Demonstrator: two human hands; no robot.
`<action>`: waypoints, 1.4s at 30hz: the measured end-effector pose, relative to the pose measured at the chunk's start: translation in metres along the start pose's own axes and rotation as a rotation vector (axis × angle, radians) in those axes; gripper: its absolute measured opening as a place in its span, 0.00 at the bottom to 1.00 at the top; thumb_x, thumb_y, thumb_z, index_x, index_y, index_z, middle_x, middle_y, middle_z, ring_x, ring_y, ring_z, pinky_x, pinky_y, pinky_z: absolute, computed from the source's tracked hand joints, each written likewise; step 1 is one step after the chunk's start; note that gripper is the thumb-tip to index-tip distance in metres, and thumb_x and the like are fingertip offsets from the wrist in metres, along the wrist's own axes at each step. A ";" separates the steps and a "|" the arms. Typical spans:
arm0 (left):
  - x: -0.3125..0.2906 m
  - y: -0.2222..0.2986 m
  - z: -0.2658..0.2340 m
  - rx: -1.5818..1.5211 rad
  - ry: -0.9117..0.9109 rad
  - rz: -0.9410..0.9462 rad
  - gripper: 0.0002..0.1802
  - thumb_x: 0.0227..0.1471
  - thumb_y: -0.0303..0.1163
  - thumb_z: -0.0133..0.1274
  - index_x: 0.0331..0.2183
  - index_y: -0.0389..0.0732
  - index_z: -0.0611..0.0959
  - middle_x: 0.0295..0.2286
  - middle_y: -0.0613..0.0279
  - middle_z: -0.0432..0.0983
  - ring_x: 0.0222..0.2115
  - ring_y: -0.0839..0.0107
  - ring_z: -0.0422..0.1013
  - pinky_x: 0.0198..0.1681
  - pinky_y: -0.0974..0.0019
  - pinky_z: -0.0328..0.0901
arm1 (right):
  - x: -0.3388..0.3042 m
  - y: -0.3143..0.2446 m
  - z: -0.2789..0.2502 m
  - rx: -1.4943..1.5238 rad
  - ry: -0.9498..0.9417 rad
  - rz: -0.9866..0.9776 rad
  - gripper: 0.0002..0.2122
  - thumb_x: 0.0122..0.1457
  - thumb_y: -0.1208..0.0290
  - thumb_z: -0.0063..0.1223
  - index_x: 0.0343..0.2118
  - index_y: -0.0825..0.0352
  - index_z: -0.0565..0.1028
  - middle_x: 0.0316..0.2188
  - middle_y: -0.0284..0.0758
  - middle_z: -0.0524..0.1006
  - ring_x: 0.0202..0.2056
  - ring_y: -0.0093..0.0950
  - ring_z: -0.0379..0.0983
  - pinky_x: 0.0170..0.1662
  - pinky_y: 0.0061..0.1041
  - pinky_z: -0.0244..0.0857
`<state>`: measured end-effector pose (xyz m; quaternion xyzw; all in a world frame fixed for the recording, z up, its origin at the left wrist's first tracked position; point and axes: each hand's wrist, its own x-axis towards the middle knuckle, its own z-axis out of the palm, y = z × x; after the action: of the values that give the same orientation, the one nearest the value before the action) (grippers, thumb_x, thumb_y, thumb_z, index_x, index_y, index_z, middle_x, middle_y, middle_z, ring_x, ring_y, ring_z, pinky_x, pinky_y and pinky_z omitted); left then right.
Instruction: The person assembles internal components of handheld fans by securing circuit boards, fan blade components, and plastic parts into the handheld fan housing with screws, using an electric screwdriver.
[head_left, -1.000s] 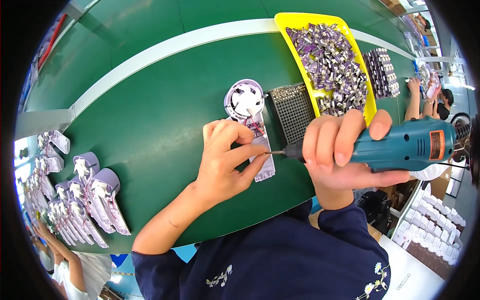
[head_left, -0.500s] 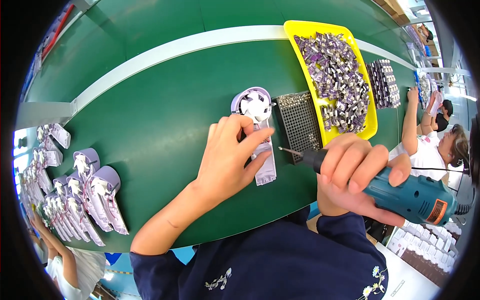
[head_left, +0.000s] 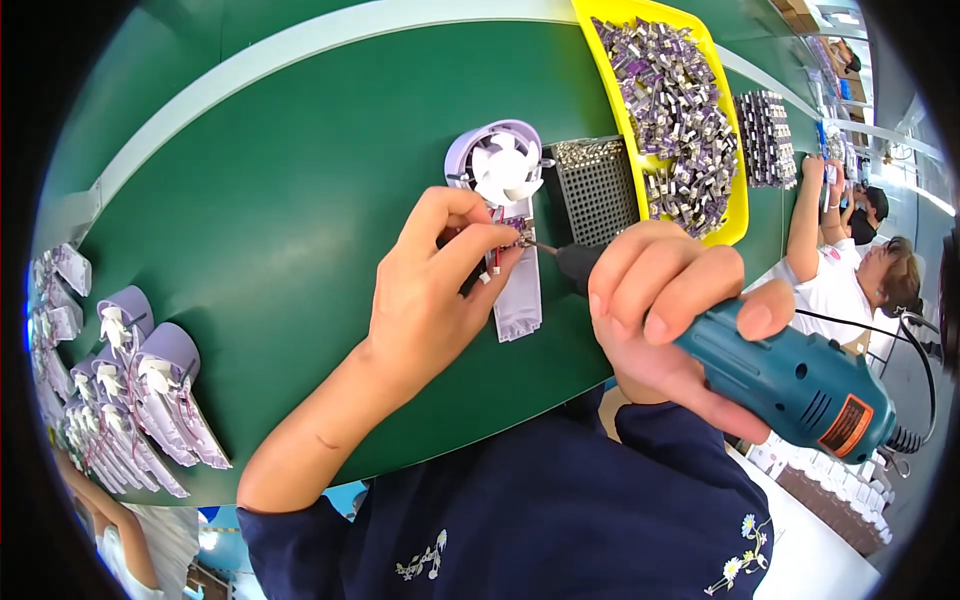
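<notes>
A handheld fan housing, lavender with a white fan [head_left: 504, 168] in its round head, lies face up on the green bench, its pale handle half [head_left: 518, 295] toward me. My left hand [head_left: 430, 265] is closed over the handle's upper part. Its thumb and fingertips pinch at a small purple circuit board [head_left: 517, 232] with red wires. My right hand [head_left: 665, 310] grips a teal electric screwdriver [head_left: 785, 375], whose tip reaches the board beside the left fingertips. Whether the tip sits on a screw is too small to tell.
A black perforated screw tray [head_left: 597, 185] stands right of the fan, beside a yellow tray [head_left: 737, 195] heaped with small circuit boards. Stacked boards [head_left: 767, 140] lie beyond. Several fan housings [head_left: 165, 375] stand at the left. Co-workers [head_left: 850, 280] sit at the right; another person's arm [head_left: 110, 500] shows lower left.
My left fingers have closed in on the circuit board, where red wires now show. The screwdriver has moved left, its tip now at the board. The whole view has shifted slightly.
</notes>
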<state>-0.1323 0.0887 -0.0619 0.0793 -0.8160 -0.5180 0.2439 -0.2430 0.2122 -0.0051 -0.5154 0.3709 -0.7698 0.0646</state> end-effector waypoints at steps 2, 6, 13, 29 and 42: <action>0.000 -0.001 0.002 -0.005 0.014 0.017 0.13 0.39 0.15 0.66 0.31 0.34 0.82 0.34 0.59 0.69 0.29 0.70 0.73 0.28 0.70 0.70 | -0.001 0.000 -0.002 0.006 -0.006 0.020 0.35 0.52 0.31 0.50 0.51 0.57 0.64 0.25 0.33 0.69 0.15 0.24 0.65 0.19 0.26 0.64; -0.001 -0.001 0.003 -0.027 0.013 0.007 0.13 0.39 0.15 0.66 0.31 0.35 0.82 0.34 0.59 0.69 0.28 0.70 0.73 0.28 0.69 0.70 | -0.001 0.002 -0.004 0.028 -0.005 0.040 0.35 0.51 0.31 0.51 0.51 0.57 0.64 0.25 0.33 0.69 0.16 0.25 0.65 0.19 0.26 0.64; -0.001 0.002 0.001 -0.029 0.059 -0.056 0.12 0.38 0.17 0.67 0.29 0.35 0.83 0.34 0.59 0.69 0.27 0.72 0.74 0.27 0.70 0.68 | 0.000 0.004 0.000 0.003 -0.059 0.051 0.36 0.52 0.31 0.51 0.51 0.58 0.63 0.25 0.33 0.69 0.15 0.24 0.64 0.19 0.25 0.63; -0.003 0.005 -0.004 0.014 0.042 -0.035 0.14 0.39 0.17 0.67 0.32 0.35 0.83 0.34 0.59 0.71 0.26 0.73 0.74 0.26 0.71 0.69 | -0.005 0.006 0.009 -0.033 -0.101 0.020 0.37 0.49 0.28 0.49 0.47 0.60 0.64 0.23 0.32 0.69 0.16 0.25 0.65 0.18 0.25 0.61; -0.003 0.008 0.003 -0.090 0.060 -0.075 0.16 0.42 0.18 0.65 0.36 0.37 0.81 0.36 0.60 0.70 0.29 0.73 0.74 0.33 0.71 0.74 | 0.005 -0.007 -0.014 0.300 0.237 -0.125 0.43 0.49 0.22 0.35 0.49 0.63 0.64 0.24 0.38 0.70 0.16 0.27 0.67 0.18 0.29 0.65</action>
<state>-0.1298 0.0958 -0.0568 0.1144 -0.7807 -0.5603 0.2519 -0.2553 0.2219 0.0001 -0.4278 0.2244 -0.8742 0.0485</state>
